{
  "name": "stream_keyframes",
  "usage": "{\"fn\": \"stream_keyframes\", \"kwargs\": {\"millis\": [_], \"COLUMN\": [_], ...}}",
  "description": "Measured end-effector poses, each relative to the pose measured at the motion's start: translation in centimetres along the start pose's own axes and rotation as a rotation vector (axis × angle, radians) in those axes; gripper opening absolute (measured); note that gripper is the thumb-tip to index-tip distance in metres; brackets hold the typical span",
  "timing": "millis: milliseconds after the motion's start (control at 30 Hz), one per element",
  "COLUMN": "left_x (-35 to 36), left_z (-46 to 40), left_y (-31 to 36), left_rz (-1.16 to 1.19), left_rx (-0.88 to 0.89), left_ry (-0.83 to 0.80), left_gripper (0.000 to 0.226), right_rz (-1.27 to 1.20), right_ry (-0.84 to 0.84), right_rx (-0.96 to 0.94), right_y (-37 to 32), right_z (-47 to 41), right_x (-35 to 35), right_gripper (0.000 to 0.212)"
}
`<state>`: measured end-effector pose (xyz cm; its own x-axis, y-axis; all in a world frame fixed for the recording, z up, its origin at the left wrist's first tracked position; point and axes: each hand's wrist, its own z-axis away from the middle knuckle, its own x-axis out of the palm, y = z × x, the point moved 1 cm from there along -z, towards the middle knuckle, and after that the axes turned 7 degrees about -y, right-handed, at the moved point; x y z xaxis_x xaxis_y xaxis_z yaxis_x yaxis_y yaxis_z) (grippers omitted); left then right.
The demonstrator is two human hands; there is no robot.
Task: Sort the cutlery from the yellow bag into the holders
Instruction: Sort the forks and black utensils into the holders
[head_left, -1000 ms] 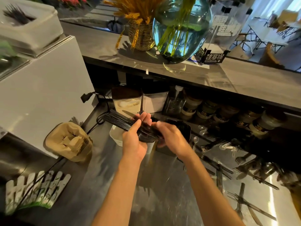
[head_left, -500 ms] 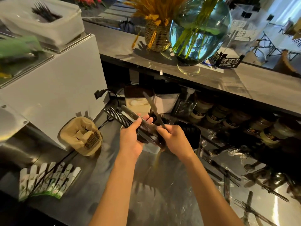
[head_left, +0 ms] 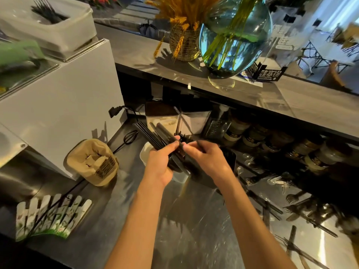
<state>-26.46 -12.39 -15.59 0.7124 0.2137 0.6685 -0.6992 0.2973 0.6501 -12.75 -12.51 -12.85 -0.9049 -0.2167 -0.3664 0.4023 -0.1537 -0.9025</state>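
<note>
The left hand point(head_left: 159, 164) grips a bundle of black cutlery point(head_left: 153, 137); the right hand point(head_left: 206, 159) pinches one blurred, unidentifiable piece; holders beneath are hidden.

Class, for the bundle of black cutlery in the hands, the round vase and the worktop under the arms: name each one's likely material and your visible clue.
Black cutlery: probably plastic, thin, uniformly black, slight sheen.
Round vase: clear tinted glass; stems and water show through.
Worktop: likely stainless steel, with streaky reflections.
</note>
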Motion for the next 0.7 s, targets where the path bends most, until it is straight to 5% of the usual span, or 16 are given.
{"fn": "stream_keyframes", "kwargs": {"millis": [267,467,567,700], "left_x": [-0.1,0.4,-0.3,-2.3], "left_z": [0.4,0.2,0.1,-0.4], "left_y": [-0.5,-0.3,0.4,1.2], "left_rz": [-0.027,0.072,0.041,0.031], "left_rx": [0.043,0.039,0.069,0.071], "left_ry": [0.149,0.051,0.062,0.074], "left_gripper": [0.02,0.014,0.016,0.018], "right_rz": [-0.199,-0.29,-0.529,-0.52], "right_ry": [0.081,0.068,-0.012,-0.095], "right_rx": [0.079,0.085,0.039,0.109], "right_y": [0.7,1.4,1.8,2.4], "right_z": [0.7,0.2,-0.1,-1.4], "right_x": [1.1,0.3,-0.5,-0.3], "right_gripper": [0.018,0.017,0.012,0.017]}}
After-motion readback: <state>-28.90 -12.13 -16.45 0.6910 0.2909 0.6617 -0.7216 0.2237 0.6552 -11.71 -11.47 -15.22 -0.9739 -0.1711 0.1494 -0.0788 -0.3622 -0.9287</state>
